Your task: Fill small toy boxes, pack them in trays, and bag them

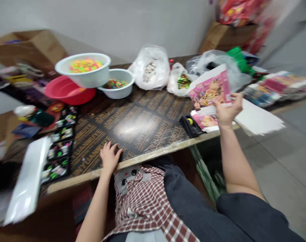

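Observation:
My right hand (pixel 228 109) grips a pink printed card (pixel 210 90) by its lower right edge, holding it tilted above the right side of the table. Below it lie more pink printed sheets (pixel 205 120) and a black plastic tray (pixel 190 126) with a small yellow piece in it. A stack of white sheets (pixel 260 116) sits just right of that hand. My left hand (pixel 110 157) rests at the table's front edge, fingers spread and holding nothing.
The dark lettered table (pixel 132 127) bears a white bowl (pixel 83 79), a red basin (pixel 67 95), a smaller bowl (pixel 119 90) and plastic bags (pixel 153 69) along the back. Filled black trays (pixel 58 158) and clear plastic sleeves (pixel 29 181) lie left. Packs (pixel 281 87) are stacked right.

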A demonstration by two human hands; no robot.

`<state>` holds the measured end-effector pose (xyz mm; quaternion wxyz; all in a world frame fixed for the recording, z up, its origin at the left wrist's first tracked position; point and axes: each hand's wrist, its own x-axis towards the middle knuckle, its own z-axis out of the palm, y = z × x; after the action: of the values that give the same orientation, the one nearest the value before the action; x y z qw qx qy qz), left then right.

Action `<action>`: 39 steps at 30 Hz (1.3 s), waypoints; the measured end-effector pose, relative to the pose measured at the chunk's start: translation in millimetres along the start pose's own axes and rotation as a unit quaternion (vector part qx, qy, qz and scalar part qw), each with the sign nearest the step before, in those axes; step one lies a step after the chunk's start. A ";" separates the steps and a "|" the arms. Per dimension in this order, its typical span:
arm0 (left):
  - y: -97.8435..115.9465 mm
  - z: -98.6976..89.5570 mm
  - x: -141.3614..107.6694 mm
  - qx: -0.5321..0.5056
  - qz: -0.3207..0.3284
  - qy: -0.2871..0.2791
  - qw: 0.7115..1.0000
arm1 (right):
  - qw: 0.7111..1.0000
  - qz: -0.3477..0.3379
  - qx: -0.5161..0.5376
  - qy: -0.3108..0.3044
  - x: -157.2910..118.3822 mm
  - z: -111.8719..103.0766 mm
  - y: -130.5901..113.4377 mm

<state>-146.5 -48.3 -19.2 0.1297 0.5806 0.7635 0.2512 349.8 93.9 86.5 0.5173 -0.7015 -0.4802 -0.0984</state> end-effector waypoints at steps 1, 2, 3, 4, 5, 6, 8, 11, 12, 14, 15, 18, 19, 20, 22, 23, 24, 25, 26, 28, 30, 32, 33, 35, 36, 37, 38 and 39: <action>10.5 2.6 0.6 -0.056 -0.014 0.018 0.998 | 0.997 -0.026 0.069 -0.007 -11.7 14.3 -22.8; 21.6 6.9 2.2 -0.127 -0.022 0.023 0.991 | 0.989 -0.042 0.135 -0.033 -30.4 31.0 -48.2; 32.4 12.7 4.8 -0.208 -0.031 0.018 0.978 | 0.977 -0.045 0.196 -0.074 -55.7 48.3 -75.0; 41.8 19.1 8.1 -0.293 -0.048 0.003 0.955 | 0.961 -0.036 0.239 -0.135 -86.2 65.0 -101.8; 49.0 25.3 11.8 -0.374 -0.079 -0.014 0.924 | 0.938 -0.017 0.272 -0.215 -119.6 79.9 -127.0; 53.2 30.1 15.6 -0.439 -0.113 -0.019 0.891 | 0.907 0.015 0.295 -0.299 -152.9 92.9 -148.8; 51.3 33.3 23.2 -0.493 -0.167 0.007 0.854 | 0.849 0.073 0.286 -0.438 -208.4 113.0 -178.6; 26.2 19.8 33.8 -0.452 -0.225 0.055 0.861 | 0.816 0.074 0.247 -0.518 -241.7 134.9 -190.0; 15.3 11.8 36.8 -0.431 -0.239 0.061 0.868 | 0.816 0.078 0.245 -0.518 -240.4 141.8 -188.6; -4.3 -5.6 41.0 -0.398 -0.261 0.068 0.877 | 0.812 0.122 0.270 -0.503 -228.9 155.4 -184.9; -11.3 -13.8 41.9 -0.381 -0.270 0.072 0.882 | 0.800 0.159 0.297 -0.497 -222.7 161.2 -184.6; -16.5 -30.7 39.7 -0.345 -0.285 0.101 0.889 | 0.714 0.286 0.394 -0.503 -220.7 166.3 -195.6; -13.1 -33.1 37.2 -0.369 -0.279 0.108 0.880 | 0.675 0.322 0.416 -0.517 -227.8 162.6 -203.0; -7.7 -33.9 33.8 -0.413 -0.266 0.107 0.865 | 0.635 0.350 0.429 -0.539 -238.5 156.4 -211.5; 5.8 -32.7 24.9 -0.523 -0.228 0.081 0.817 | 0.565 0.369 0.429 -0.601 -265.8 139.8 -228.7; 12.4 -31.5 19.8 -0.576 -0.210 0.056 0.788 | 0.543 0.352 0.424 -0.633 -279.3 131.2 -236.1; 18.1 -30.7 14.4 -0.619 -0.196 0.033 0.760 | 0.545 0.313 0.422 -0.654 -290.7 123.9 -242.2; 22.4 -30.6 9.0 -0.655 -0.183 0.013 0.733 | 0.570 0.257 0.419 -0.658 -298.6 118.5 -246.7; 25.2 -31.4 3.8 -0.683 -0.170 -0.004 0.710 | 0.612 0.190 0.415 -0.646 -302.4 115.5 -250.0; 27.2 -35.2 -5.0 -0.725 -0.140 -0.028 0.674 | 0.703 0.047 0.400 -0.587 -298.0 116.2 -253.7; 27.0 -39.5 -9.9 -0.728 -0.120 -0.038 0.674 | 0.733 -0.076 0.394 -0.549 -282.7 122.7 -256.0; 27.7 -41.9 -9.7 -0.726 -0.121 -0.051 0.675 | 0.707 -0.164 0.409 -0.552 -265.0 130.0 -258.8; 28.8 -42.1 -7.7 -0.728 -0.133 -0.064 0.670 | 0.689 -0.194 0.419 -0.559 -257.6 133.1 -260.2; 32.2 -41.7 -0.8 -0.737 -0.174 -0.098 0.646 | 0.660 -0.228 0.427 -0.574 -247.0 137.6 -262.0; 34.2 -41.6 3.5 -0.741 -0.194 -0.111 0.633 | 0.648 -0.237 0.428 -0.584 -243.7 139.3 -262.1; 36.1 -41.8 8.1 -0.745 -0.208 -0.121 0.622 | 0.636 -0.245 0.428 -0.594 -241.2 140.7 -261.6; 37.9 -42.5 12.6 -0.747 -0.216 -0.124 0.616 | 0.628 -0.251 0.427 -0.600 -238.9 142.1 -260.5; 39.5 -43.5 16.9 -0.748 -0.217 -0.123 0.615 | 0.626 -0.252 0.428 -0.601 -236.4 143.6 -259.1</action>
<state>-140.2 -34.5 40.1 0.6628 0.1257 0.3917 0.6257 -25.5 77.4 36.0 0.3105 -0.1555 -0.8306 0.4353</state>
